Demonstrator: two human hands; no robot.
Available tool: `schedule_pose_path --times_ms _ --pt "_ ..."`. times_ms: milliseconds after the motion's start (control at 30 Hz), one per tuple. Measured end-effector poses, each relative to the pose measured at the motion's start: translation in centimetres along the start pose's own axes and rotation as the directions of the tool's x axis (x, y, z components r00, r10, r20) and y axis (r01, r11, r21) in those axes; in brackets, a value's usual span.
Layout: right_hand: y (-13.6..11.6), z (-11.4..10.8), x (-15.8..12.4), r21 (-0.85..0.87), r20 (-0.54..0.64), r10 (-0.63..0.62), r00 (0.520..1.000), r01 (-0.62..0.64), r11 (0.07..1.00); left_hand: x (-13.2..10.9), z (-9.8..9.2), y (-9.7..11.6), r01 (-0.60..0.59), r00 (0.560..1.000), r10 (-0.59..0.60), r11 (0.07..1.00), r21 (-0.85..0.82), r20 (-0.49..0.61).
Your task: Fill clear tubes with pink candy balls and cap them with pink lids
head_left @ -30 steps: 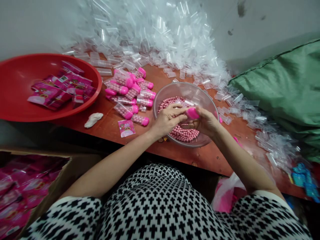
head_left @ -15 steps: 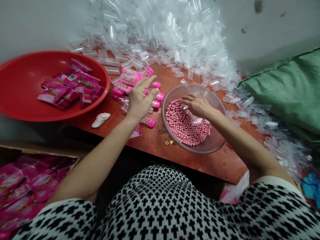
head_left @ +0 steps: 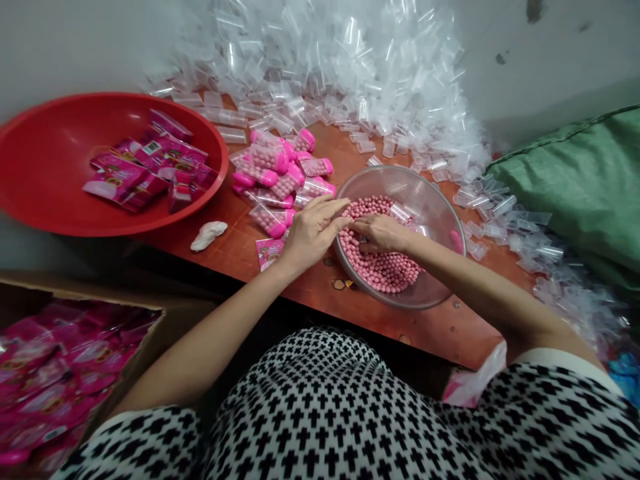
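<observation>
My left hand (head_left: 315,233) reaches over the rim of a clear plastic bowl (head_left: 400,180), its fingertips close to my right hand (head_left: 380,233). That hand rests just above a heap of round pink candies (head_left: 383,267) inside the bowl. Whether either hand holds anything is hidden by the fingers. An empty clear plastic tube (head_left: 399,212) lies on the candies near my right fingers. A pink cap (head_left: 456,241) leans inside the far bowl wall. Left of the bowl lies a pile of candy-filled tubes with pink caps (head_left: 275,173).
A red basin (head_left: 60,193) holds pink sachets on the orange-red table (head_left: 320,140). Behind, a large heap of clear tubes (head_left: 350,80) rests against a wall. A green sack (head_left: 575,187) lies right; a cardboard box of pink packets (head_left: 65,373) stands lower left.
My left hand has moved from above the filled tubes to the bowl rim, next to my right hand. The right hand has shifted slightly left within the bowl.
</observation>
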State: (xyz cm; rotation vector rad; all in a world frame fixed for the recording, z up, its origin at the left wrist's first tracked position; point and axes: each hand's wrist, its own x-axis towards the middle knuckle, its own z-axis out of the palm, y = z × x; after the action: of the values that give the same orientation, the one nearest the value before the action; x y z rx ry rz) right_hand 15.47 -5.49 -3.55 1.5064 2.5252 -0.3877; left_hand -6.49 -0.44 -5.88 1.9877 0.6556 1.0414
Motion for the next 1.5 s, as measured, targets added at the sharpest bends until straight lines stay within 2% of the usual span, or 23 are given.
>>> schedule_pose_path --times_ms 67,100,133,200,267,300,367,433,500,567,667,767,867,1000,1067,1167,1267,1300,1333,1400,1433,1500 --pt "-0.5 0.3 -0.6 0.291 -0.091 0.116 0.989 -0.085 0.953 0.0 -0.4 0.6 -0.024 0.999 0.026 0.999 0.045 -0.032" --pt "-0.7 0.2 -1.1 0.458 -0.132 0.168 0.977 -0.091 0.884 0.1 -0.6 1.1 -0.045 0.998 0.049 0.996 0.071 -0.051" --pt "-0.8 0.1 -1.7 0.619 -0.164 0.212 0.963 -0.066 0.782 0.2 -0.7 1.7 -0.067 0.995 0.073 0.993 0.094 -0.061" --pt "-1.3 -0.3 -3.0 0.854 -0.205 0.277 0.939 0.034 0.519 0.5 -0.6 3.1 -0.096 0.994 0.102 0.989 0.114 -0.045" --pt "-2.0 -0.7 -4.2 0.953 -0.225 0.327 0.918 0.139 0.268 0.9 -0.1 4.5 -0.079 0.997 0.076 0.993 0.091 0.033" --pt "-2.3 -0.8 -4.8 0.969 -0.23 0.352 0.907 0.178 0.173 1.1 0.3 5.2 -0.051 0.995 0.045 0.996 0.067 0.094" --pt "-3.0 -0.7 -5.9 0.973 -0.226 0.405 0.886 0.225 0.051 1.4 1.3 6.1 0.025 0.977 -0.025 1.0 0.006 0.21" --pt "-3.5 -0.4 -6.7 0.971 -0.211 0.455 0.865 0.237 -0.001 1.6 2.4 6.5 0.104 0.963 -0.083 0.992 -0.072 0.255" --pt "-3.7 0.0 -7.5 0.971 -0.214 0.478 0.852 0.239 0.009 1.6 3.4 6.4 0.169 0.962 -0.127 0.972 -0.161 0.243" --pt "-3.6 0.2 -8.2 0.966 -0.256 0.474 0.842 0.241 0.092 1.6 4.2 6.0 0.215 0.958 -0.154 0.944 -0.25 0.242" --pt "-3.3 0.1 -9.2 0.91 -0.384 0.448 0.807 0.249 0.331 1.8 4.8 5.1 0.257 0.945 -0.161 0.905 -0.34 0.284" --pt "-3.0 0.1 -9.9 0.768 -0.515 0.361 0.778 0.232 0.597 2.0 4.6 4.8 0.286 0.913 -0.14 0.891 -0.354 0.384" --pt "-2.8 0.3 -10.3 0.627 -0.548 0.276 0.79 0.169 0.76 1.9 4.2 4.9 0.307 0.886 -0.161 0.906 -0.292 0.434" --pt "-3.1 0.5 -10.6 0.539 -0.453 0.201 0.869 0.087 0.838 1.6 4.2 4.9 0.306 0.873 -0.21 0.939 -0.158 0.441" --pt "-3.6 0.6 -10.5 0.507 -0.398 0.225 0.89 0.009 0.862 1.5 4.5 4.9 0.294 0.864 -0.216 0.95 -0.106 0.455" --pt "-4.5 1.2 -10.7 0.447 -0.364 0.349 0.864 -0.166 0.879 1.5 4.7 4.9 0.321 0.857 -0.275 0.947 -0.034 0.436" --pt "-4.6 1.7 -12.1 0.406 -0.412 0.377 0.83 -0.203 0.891 1.8 4.8 5.2 0.389 0.846 -0.362 0.921 0.011 0.391" --pt "-4.1 1.8 -12.9 0.409 -0.454 0.389 0.802 -0.2 0.89 1.9 4.8 5.4 0.415 0.843 -0.388 0.91 0.006 0.372" --pt "-3.4 1.9 -13.8 0.421 -0.499 0.429 0.753 -0.222 0.879 2.0 4.8 5.6 0.441 0.84 -0.409 0.898 -0.009 0.356" --pt "-1.3 2.0 -15.9 0.462 -0.535 0.601 0.594 -0.39 0.796 2.1 4.9 6.0 0.484 0.833 -0.439 0.873 -0.059 0.337" --pt "0.0 2.1 -17.0 0.474 -0.499 0.71 0.496 -0.53 0.703 2.2 5.0 6.2 0.502 0.828 -0.449 0.861 -0.088 0.335" --pt "2.7 2.8 -18.8 0.421 -0.318 0.896 0.31 -0.801 0.426 2.1 5.1 6.6 0.529 0.82 -0.465 0.839 -0.131 0.334"
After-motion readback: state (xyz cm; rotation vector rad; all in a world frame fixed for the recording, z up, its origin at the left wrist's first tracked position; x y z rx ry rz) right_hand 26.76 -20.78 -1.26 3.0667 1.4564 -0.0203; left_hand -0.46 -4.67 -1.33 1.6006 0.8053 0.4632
